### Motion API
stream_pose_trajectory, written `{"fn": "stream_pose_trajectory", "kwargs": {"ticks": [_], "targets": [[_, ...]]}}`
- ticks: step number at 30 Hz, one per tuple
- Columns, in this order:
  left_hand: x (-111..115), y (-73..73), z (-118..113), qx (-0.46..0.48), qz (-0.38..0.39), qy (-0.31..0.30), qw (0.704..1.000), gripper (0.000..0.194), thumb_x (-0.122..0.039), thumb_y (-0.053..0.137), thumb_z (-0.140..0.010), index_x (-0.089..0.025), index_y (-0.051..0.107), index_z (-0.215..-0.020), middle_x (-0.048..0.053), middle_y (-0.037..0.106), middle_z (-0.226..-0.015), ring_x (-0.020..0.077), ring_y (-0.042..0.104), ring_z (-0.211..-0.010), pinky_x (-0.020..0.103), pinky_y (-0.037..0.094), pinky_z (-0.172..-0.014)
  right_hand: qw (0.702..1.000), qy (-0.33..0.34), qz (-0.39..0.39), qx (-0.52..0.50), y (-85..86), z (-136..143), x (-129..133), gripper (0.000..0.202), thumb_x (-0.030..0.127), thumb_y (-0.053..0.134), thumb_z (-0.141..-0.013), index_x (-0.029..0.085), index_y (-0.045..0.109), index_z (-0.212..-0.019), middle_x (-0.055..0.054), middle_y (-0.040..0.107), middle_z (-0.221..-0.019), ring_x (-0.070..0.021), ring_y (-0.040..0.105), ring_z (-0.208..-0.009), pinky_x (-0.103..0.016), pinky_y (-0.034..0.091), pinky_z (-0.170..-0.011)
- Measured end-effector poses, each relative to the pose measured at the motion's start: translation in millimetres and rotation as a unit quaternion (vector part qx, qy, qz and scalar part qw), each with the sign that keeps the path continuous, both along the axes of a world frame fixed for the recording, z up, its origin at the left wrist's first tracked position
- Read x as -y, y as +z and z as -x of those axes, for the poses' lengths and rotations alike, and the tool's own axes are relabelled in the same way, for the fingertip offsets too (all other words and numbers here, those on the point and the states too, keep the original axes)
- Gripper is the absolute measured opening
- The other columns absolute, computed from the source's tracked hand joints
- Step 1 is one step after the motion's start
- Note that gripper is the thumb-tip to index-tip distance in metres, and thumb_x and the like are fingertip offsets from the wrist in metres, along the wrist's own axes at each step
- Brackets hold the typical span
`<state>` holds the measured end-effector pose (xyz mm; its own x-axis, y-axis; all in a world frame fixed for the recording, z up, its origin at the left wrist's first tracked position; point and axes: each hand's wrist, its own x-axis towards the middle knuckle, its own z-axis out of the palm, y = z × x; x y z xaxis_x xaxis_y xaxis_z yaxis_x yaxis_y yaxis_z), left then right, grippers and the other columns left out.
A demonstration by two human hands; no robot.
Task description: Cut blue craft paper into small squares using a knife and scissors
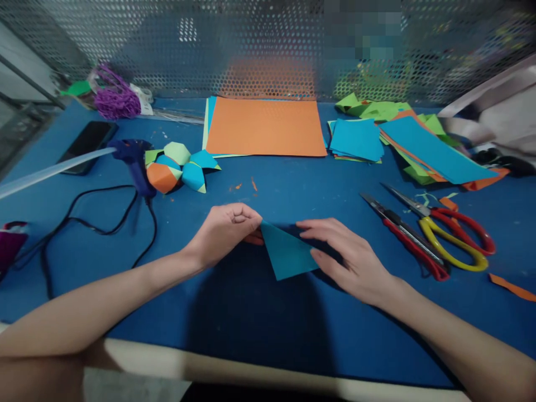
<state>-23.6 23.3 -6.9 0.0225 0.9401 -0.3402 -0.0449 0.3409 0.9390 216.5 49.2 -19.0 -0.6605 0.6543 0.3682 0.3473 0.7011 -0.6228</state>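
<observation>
My left hand (230,226) pinches the upper left corner of a blue sheet of paper (287,254). The paper looks folded into a triangle and is tilted, with one point toward me. At its right end, my right hand (345,254) has its fingers stretched out and apart. The thumb of that hand lies at the paper's right edge; whether it presses on it I cannot tell. A red utility knife (412,243) and scissors (439,223) with red and yellow handles lie to the right of my right hand.
Behind my hands lie a stack of orange paper (268,125), blue squares (355,139) and paper strips (435,148). At left are a folded paper piece (184,167), a blue glue gun (136,164) with its cord, a phone (90,145) and purple string (115,95).
</observation>
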Motion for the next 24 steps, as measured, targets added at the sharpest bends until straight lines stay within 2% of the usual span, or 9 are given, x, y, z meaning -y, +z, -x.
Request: {"fn": "stream_pose_trajectory", "kwargs": {"ticks": [2,4,7,10,15,18,24], "targets": [[3.4,4.2,-3.5,-0.011,-0.018,-0.015,1.000,0.019,-0.031,0.073,-0.075,-0.014,0.064,-0.074,-0.001,0.069,-0.068,0.0133,0.069,-0.063,0.025,0.060,-0.064,0.994,-0.039,0.102,-0.001,5.4,4.4,0.7,0.020,0.031,0.050,-0.095,0.020,0.065,-0.102,-0.010,0.072,-0.106,-0.0210,0.067,-0.097,-0.035,0.054,-0.081],[6.9,9.3,-8.0,-0.025,-0.032,-0.027,0.999,0.019,-0.032,0.073,-0.074,-0.015,0.065,-0.073,-0.002,0.068,-0.067,0.0134,0.069,-0.062,0.025,0.060,-0.064,0.979,-0.052,0.198,0.011,10.8,9.1,1.8,0.022,0.036,0.052,-0.093,0.021,0.068,-0.093,-0.006,0.073,-0.092,-0.0176,0.067,-0.082,-0.028,0.053,-0.069],[11.1,15.2,-13.7,-0.045,-0.038,-0.031,0.998,0.019,-0.033,0.074,-0.073,-0.016,0.065,-0.072,-0.003,0.066,-0.065,0.0139,0.068,-0.061,0.026,0.060,-0.064,0.953,-0.066,0.292,0.038,17.1,13.2,3.7,0.025,0.041,0.056,-0.088,0.021,0.069,-0.079,0.000,0.065,-0.066,-0.0121,0.055,-0.056,-0.023,0.041,-0.049],[14.0,16.4,-16.6,-0.035,-0.023,-0.030,0.999,0.021,-0.036,0.075,-0.072,-0.017,0.066,-0.074,-0.002,0.067,-0.067,0.0147,0.069,-0.062,0.028,0.060,-0.065,0.937,-0.080,0.337,0.045,19.9,12.0,3.4,0.025,0.041,0.059,-0.083,0.021,0.069,-0.072,0.002,0.058,-0.057,-0.0104,0.045,-0.050,-0.024,0.033,-0.044],[17.9,12.3,-20.6,0.062,0.059,-0.069,0.994,0.031,-0.038,0.079,-0.070,-0.013,0.068,-0.085,0.002,0.072,-0.078,0.0153,0.070,-0.069,0.029,0.059,-0.069,0.907,-0.101,0.406,0.043,18.7,7.3,-1.9,0.030,0.049,0.061,-0.077,0.020,0.070,-0.073,0.002,0.052,-0.057,-0.0102,0.038,-0.050,-0.024,0.027,-0.044],[19.4,11.7,-24.4,0.084,0.084,-0.095,0.988,0.034,-0.042,0.079,-0.070,-0.012,0.068,-0.082,0.003,0.070,-0.073,0.0149,0.068,-0.069,0.029,0.059,-0.067,0.894,-0.106,0.434,0.032,17.1,7.9,-3.1,0.034,0.053,0.061,-0.075,0.020,0.070,-0.072,0.002,0.051,-0.059,-0.0107,0.038,-0.053,-0.025,0.028,-0.046],[22.3,13.0,-27.3,0.088,0.073,-0.086,0.990,0.036,-0.046,0.076,-0.071,-0.013,0.061,-0.069,0.001,0.066,-0.063,0.0121,0.064,-0.059,0.026,0.057,-0.061,0.888,-0.115,0.444,0.025,19.6,11.8,-1.2,0.033,0.052,0.062,-0.072,0.020,0.067,-0.066,0.003,0.047,-0.057,-0.0100,0.034,-0.053,-0.024,0.025,-0.047]]}}
